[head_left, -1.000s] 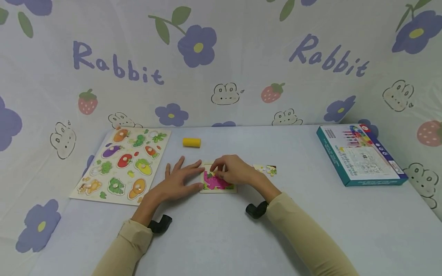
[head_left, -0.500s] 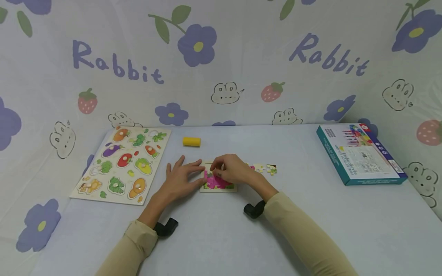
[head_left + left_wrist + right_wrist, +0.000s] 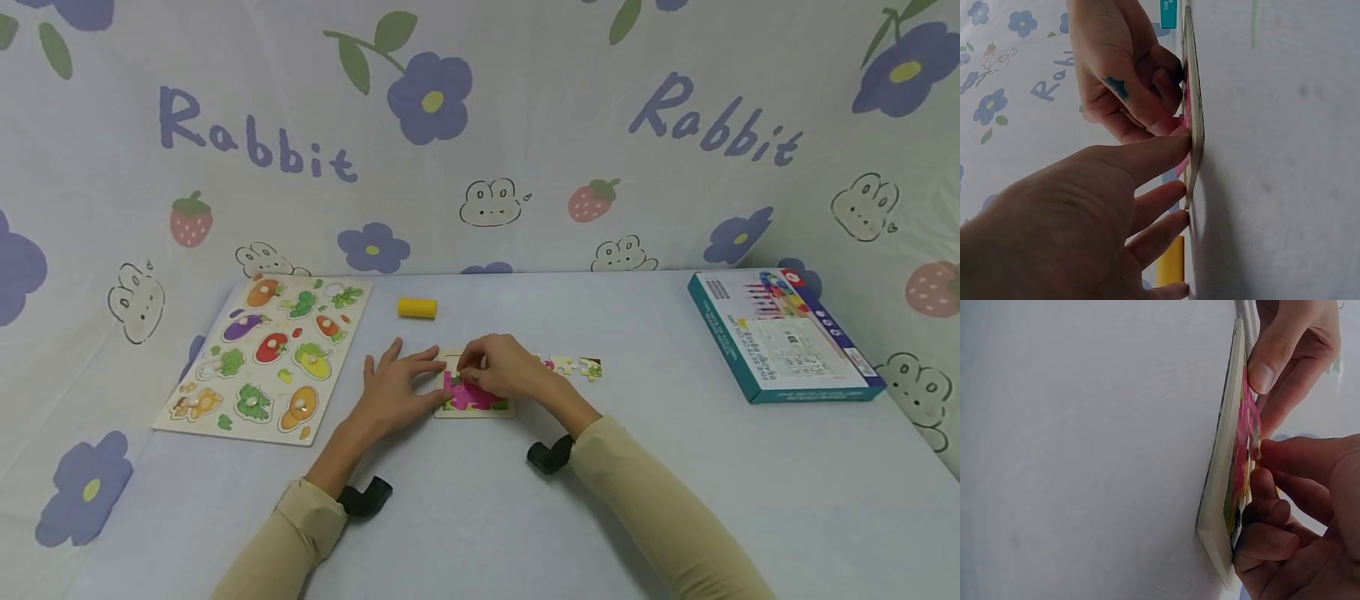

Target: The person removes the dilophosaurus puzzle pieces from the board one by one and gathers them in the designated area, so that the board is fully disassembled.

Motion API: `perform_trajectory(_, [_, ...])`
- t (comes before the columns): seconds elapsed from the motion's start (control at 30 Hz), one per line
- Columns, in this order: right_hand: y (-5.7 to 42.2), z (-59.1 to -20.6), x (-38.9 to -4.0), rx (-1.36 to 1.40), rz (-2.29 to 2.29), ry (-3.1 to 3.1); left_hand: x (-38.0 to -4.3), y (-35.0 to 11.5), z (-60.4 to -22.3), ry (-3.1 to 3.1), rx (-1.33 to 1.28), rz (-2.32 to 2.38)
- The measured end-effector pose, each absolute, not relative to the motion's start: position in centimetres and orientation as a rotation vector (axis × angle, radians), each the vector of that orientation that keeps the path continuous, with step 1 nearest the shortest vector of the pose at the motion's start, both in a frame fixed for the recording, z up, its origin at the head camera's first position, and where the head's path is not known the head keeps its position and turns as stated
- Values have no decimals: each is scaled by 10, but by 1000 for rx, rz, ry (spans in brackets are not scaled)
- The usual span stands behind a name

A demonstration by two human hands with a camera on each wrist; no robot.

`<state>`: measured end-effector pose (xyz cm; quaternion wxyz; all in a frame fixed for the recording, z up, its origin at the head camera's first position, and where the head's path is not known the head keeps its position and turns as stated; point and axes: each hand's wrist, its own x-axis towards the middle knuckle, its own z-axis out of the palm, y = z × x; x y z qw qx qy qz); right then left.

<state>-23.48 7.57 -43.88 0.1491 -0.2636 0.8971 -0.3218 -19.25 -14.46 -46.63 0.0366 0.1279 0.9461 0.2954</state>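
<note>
A small wooden jigsaw board (image 3: 475,414) with a pink picture lies flat on the table, between both hands. My left hand (image 3: 393,392) has its fingers spread along the board's left side; its thumb (image 3: 1160,153) rests on the board edge in the left wrist view. My right hand (image 3: 506,367) is over the board, thumb and index finger pinching a small puzzle piece (image 3: 1257,445) at the picture's upper left. Most of that piece is hidden by the fingertips. Loose puzzle pieces (image 3: 591,367) lie in a row just right of the board, partly behind the right hand.
A vegetable peg puzzle (image 3: 283,377) lies at the left. The yellow cylinder (image 3: 417,308) is behind the left hand. At the far right sits a teal-edged box (image 3: 787,337). A printed cloth (image 3: 547,133) hangs behind the table.
My left hand has shifted slightly right, bringing its thumb onto the board's left edge. The right hand has barely moved, still pinching at the same spot; more of the loose pieces shows beside it.
</note>
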Motion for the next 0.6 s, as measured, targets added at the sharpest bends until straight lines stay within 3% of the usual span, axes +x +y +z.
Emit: perform_trajectory(0.6, [77,-438,-236,-696,-1050,2564,-191,-143,-462,2890,387,927])
